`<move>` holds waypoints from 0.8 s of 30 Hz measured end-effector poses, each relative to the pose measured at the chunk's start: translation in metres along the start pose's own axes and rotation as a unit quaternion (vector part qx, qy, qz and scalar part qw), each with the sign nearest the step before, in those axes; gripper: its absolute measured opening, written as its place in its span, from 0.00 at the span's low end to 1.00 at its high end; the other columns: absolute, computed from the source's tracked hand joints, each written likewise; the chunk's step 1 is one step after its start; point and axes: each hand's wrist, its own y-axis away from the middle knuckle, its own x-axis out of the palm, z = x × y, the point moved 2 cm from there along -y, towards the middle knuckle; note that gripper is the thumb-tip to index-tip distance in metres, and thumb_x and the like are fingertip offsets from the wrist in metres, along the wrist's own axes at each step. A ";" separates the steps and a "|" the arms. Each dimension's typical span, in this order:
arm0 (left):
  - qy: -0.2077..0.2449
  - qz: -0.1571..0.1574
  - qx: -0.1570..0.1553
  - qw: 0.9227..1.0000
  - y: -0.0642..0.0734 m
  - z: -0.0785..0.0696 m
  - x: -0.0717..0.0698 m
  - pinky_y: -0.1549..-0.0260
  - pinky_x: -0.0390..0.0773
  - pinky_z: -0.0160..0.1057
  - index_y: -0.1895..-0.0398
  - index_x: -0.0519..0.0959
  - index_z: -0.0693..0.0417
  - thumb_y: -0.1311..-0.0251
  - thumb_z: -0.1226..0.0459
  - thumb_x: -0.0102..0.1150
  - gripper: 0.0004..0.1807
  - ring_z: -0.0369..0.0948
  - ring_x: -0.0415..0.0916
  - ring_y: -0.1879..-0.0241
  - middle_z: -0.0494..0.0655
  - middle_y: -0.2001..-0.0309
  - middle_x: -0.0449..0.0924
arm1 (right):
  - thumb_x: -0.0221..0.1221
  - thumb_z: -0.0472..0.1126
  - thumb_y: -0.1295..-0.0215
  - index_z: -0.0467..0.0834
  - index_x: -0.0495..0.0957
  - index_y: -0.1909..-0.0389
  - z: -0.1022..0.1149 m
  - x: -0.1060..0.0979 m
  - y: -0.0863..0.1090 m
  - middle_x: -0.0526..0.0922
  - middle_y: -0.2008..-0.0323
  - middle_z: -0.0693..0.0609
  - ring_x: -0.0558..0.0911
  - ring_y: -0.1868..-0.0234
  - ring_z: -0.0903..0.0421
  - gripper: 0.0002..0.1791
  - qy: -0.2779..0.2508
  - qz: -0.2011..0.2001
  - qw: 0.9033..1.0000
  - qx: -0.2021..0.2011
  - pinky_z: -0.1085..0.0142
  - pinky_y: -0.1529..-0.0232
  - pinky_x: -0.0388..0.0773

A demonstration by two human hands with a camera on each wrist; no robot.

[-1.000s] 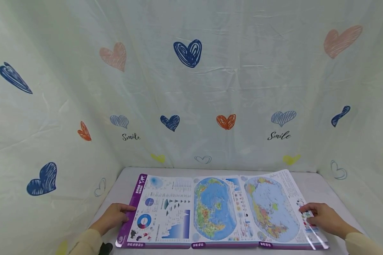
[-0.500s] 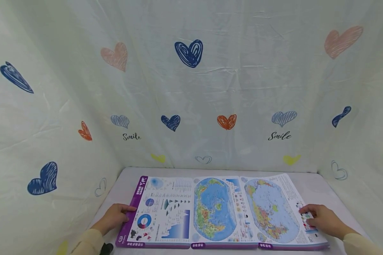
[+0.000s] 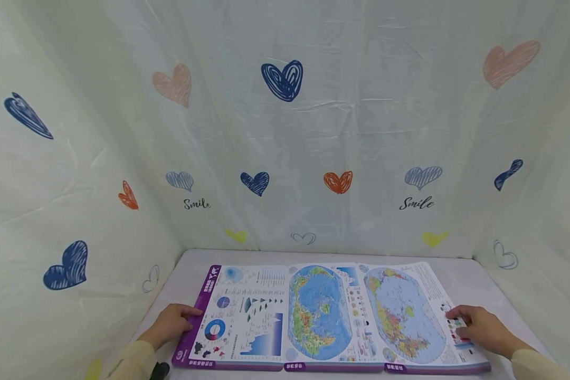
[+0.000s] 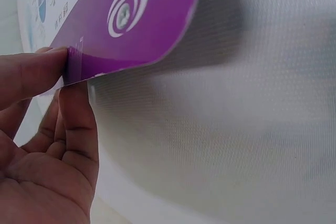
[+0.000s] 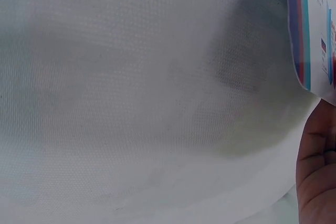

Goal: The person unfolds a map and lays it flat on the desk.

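A wide folding world map [image 3: 247, 345] lies opened over the table in the head view, with a chart panel at left and two map panels beside it. My left hand [image 3: 168, 326] grips its purple left edge. In the left wrist view, the thumb lies on the purple border [image 4: 142, 30] and the fingers are underneath, and that corner stands off the table. My right hand [image 3: 488, 330] pinches the right edge. Fingers show under that edge in the right wrist view, where much of the right hand [image 5: 319, 166] is cut off.
The white table [image 3: 465, 272] extends behind the map. A pale curtain [image 3: 313, 137] printed with hearts and "Smile" encloses the back and sides. A small dark object [image 3: 159, 371] sits by the left sleeve.
The right end of the map has come down and lies flatter, and the glare on its lower right corner has gone. Both hands keep their hold almost in place.
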 end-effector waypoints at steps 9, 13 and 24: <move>-0.028 -0.005 -0.004 1.000 0.000 -0.001 -0.002 0.57 0.77 0.53 0.55 0.85 0.63 0.51 0.76 0.64 0.17 0.50 0.74 0.59 0.58 0.57 0.80 | 0.67 0.36 0.44 0.40 0.82 0.53 -0.001 0.000 -0.001 0.73 0.65 0.51 0.73 0.61 0.50 0.17 0.002 0.004 1.000 0.006 0.53 0.60 0.68; -0.032 -0.003 -0.008 0.999 0.001 -0.002 -0.002 0.56 0.77 0.54 0.55 0.85 0.63 0.51 0.75 0.64 0.16 0.50 0.75 0.58 0.59 0.56 0.81 | 0.67 0.35 0.44 0.39 0.82 0.53 0.000 -0.001 -0.001 0.74 0.64 0.50 0.72 0.61 0.49 0.17 0.000 0.008 1.000 0.006 0.53 0.60 0.69; -0.042 -0.010 -0.012 0.999 0.001 -0.007 -0.008 0.58 0.79 0.52 0.57 0.84 0.64 0.42 0.67 0.65 0.12 0.47 0.76 0.61 0.50 0.62 0.81 | 0.62 0.37 0.40 0.33 0.79 0.52 -0.006 -0.013 0.004 0.82 0.60 0.45 0.79 0.58 0.46 0.17 0.006 0.013 1.000 -0.008 0.44 0.55 0.76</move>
